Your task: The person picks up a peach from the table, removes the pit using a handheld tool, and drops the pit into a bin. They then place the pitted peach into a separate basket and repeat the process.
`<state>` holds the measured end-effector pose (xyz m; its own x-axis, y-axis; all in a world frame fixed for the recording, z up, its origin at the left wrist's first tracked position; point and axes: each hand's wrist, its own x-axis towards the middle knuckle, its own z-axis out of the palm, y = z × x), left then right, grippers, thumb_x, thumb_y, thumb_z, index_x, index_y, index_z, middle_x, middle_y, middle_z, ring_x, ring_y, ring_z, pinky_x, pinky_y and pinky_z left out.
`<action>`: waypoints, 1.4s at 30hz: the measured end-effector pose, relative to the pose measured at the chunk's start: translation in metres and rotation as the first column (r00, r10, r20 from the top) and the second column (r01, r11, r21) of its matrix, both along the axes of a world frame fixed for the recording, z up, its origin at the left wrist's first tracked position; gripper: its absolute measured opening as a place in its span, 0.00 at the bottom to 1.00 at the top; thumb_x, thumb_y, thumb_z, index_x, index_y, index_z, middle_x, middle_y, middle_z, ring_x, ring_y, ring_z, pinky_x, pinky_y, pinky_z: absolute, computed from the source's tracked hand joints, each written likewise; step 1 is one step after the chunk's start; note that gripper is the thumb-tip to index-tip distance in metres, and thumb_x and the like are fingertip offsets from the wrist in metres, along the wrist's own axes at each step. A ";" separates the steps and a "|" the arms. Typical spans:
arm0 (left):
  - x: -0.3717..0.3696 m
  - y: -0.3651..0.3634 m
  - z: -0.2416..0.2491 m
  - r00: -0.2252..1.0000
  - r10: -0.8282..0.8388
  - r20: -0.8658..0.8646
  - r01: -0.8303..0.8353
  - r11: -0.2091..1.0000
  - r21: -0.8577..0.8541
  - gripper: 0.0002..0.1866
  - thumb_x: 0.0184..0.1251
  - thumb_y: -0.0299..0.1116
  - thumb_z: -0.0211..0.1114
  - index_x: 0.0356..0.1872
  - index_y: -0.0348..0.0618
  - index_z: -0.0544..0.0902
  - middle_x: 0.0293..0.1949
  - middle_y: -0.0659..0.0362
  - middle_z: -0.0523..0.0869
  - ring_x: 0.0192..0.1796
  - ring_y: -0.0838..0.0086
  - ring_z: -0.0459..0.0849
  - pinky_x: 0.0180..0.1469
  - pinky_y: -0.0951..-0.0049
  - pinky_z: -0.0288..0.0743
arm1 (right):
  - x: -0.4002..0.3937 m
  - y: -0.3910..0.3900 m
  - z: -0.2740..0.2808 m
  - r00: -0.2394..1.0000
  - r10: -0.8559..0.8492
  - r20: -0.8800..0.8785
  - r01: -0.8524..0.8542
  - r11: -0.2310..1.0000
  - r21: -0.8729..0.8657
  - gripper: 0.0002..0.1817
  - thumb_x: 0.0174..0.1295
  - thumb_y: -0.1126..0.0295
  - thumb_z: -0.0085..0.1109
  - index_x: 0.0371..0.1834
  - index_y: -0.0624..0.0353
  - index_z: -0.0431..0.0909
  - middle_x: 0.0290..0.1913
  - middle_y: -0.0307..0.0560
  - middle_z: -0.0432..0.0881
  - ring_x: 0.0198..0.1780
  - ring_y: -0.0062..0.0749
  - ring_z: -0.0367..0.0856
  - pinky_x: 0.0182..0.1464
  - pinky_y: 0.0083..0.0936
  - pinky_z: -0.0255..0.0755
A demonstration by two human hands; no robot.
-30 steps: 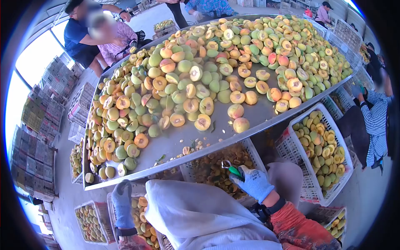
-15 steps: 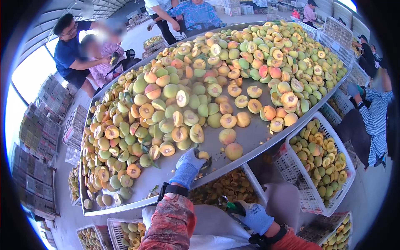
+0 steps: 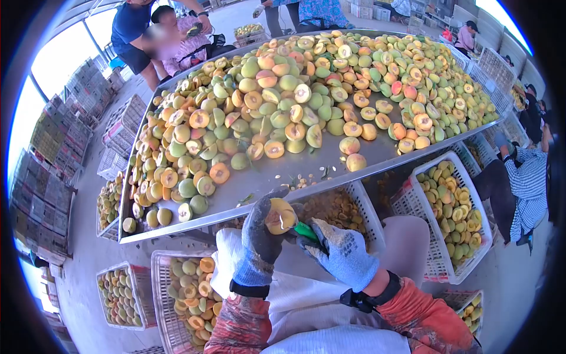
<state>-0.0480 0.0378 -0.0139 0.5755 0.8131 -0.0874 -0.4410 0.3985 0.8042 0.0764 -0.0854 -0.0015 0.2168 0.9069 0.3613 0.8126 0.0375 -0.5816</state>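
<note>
My left hand (image 3: pixel 259 242) has come back from the metal table (image 3: pixel 377 154), now gripping a halved peach (image 3: pixel 280 217) over my lap. My right hand (image 3: pixel 342 255) clutches a green-handled tool (image 3: pixel 305 230), its tip touching the peach.

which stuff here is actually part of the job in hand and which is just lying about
In use:
left hand holding a peach half
right hand with a green-handled tool

Lying about:
peaches on the metal table
white crate of halves
stacked crates at left
</note>
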 end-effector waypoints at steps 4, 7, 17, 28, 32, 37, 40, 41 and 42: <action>-0.014 -0.017 0.002 0.986 0.129 -0.106 -0.086 0.936 0.340 0.19 0.70 0.39 0.50 0.52 0.33 0.74 0.46 0.54 0.80 0.48 0.67 0.80 0.51 0.68 0.76 | -0.016 -0.003 0.004 0.993 0.002 0.116 -0.004 1.000 0.018 0.25 0.55 0.54 0.60 0.49 0.62 0.73 0.25 0.52 0.79 0.23 0.43 0.79 0.24 0.36 0.72; -0.024 -0.018 0.010 0.814 0.474 -0.336 0.065 0.501 0.863 0.23 0.54 0.18 0.62 0.53 0.36 0.71 0.48 0.51 0.79 0.49 0.62 0.81 0.51 0.66 0.75 | -0.025 -0.007 0.010 0.986 0.007 0.166 -0.002 1.000 -0.031 0.25 0.55 0.54 0.60 0.48 0.62 0.73 0.25 0.52 0.79 0.23 0.43 0.79 0.23 0.36 0.71; -0.020 -0.056 0.029 0.751 0.601 -0.275 -0.164 0.572 0.804 0.15 0.65 0.29 0.54 0.52 0.36 0.74 0.48 0.50 0.79 0.47 0.62 0.79 0.50 0.69 0.72 | -0.048 -0.019 -0.001 0.889 0.191 -0.417 -0.174 0.982 0.077 0.18 0.57 0.65 0.60 0.47 0.60 0.70 0.21 0.51 0.77 0.20 0.43 0.77 0.21 0.33 0.67; -0.008 -0.054 0.007 0.906 0.378 -0.189 -0.313 0.901 0.301 0.15 0.68 0.34 0.55 0.50 0.35 0.74 0.47 0.55 0.79 0.47 0.74 0.77 0.51 0.74 0.71 | -0.033 -0.029 0.028 0.060 -0.151 -0.987 -0.490 0.857 -0.161 0.17 0.67 0.56 0.50 0.44 0.59 0.71 0.20 0.37 0.71 0.15 0.22 0.69 0.14 0.19 0.61; -0.001 -0.048 0.004 0.905 0.376 -0.200 -0.272 0.871 0.408 0.16 0.69 0.36 0.55 0.51 0.37 0.74 0.45 0.59 0.79 0.43 0.79 0.75 0.47 0.79 0.70 | -0.012 -0.021 0.027 0.028 -0.235 -0.972 -0.590 0.780 -0.206 0.18 0.66 0.54 0.49 0.44 0.59 0.71 0.19 0.40 0.73 0.15 0.25 0.71 0.13 0.19 0.62; 0.009 -0.043 0.003 0.934 0.238 -0.267 -0.179 0.958 0.226 0.16 0.67 0.33 0.57 0.53 0.36 0.76 0.47 0.60 0.79 0.47 0.78 0.75 0.51 0.79 0.69 | -0.008 -0.020 -0.010 0.151 -0.263 -0.953 -0.385 0.872 -0.302 0.18 0.63 0.59 0.54 0.50 0.58 0.71 0.22 0.46 0.78 0.18 0.35 0.77 0.19 0.28 0.69; 0.015 -0.040 -0.008 0.909 0.227 -0.351 -0.154 0.962 0.224 0.15 0.66 0.33 0.58 0.50 0.35 0.77 0.41 0.60 0.81 0.41 0.80 0.77 0.45 0.80 0.72 | -0.024 -0.031 -0.029 0.986 -0.121 0.116 0.141 0.973 -0.182 0.31 0.52 0.54 0.61 0.55 0.61 0.65 0.26 0.57 0.79 0.27 0.50 0.82 0.30 0.37 0.74; 0.017 -0.041 -0.008 0.882 0.214 -0.419 -0.128 0.966 0.224 0.16 0.65 0.33 0.58 0.50 0.35 0.78 0.38 0.60 0.82 0.39 0.81 0.78 0.42 0.80 0.73 | -0.025 -0.032 -0.029 0.986 -0.124 0.113 0.143 0.973 -0.182 0.31 0.52 0.54 0.61 0.55 0.61 0.65 0.26 0.57 0.79 0.27 0.50 0.82 0.30 0.37 0.74; 0.019 -0.044 -0.010 0.855 0.306 -0.419 -0.171 0.929 0.329 0.15 0.66 0.33 0.57 0.49 0.35 0.78 0.36 0.60 0.83 0.36 0.83 0.78 0.38 0.80 0.72 | -0.026 -0.032 -0.022 0.996 -0.086 -0.006 0.081 0.956 -0.282 0.31 0.52 0.56 0.61 0.54 0.63 0.64 0.26 0.57 0.80 0.27 0.48 0.82 0.30 0.36 0.75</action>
<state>-0.0292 -0.0064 -0.0242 0.3102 0.9495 -0.0473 -0.0511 0.0663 0.9965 0.0502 -0.1173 -0.0239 0.3003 0.9496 0.0896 0.7952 -0.1973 -0.5733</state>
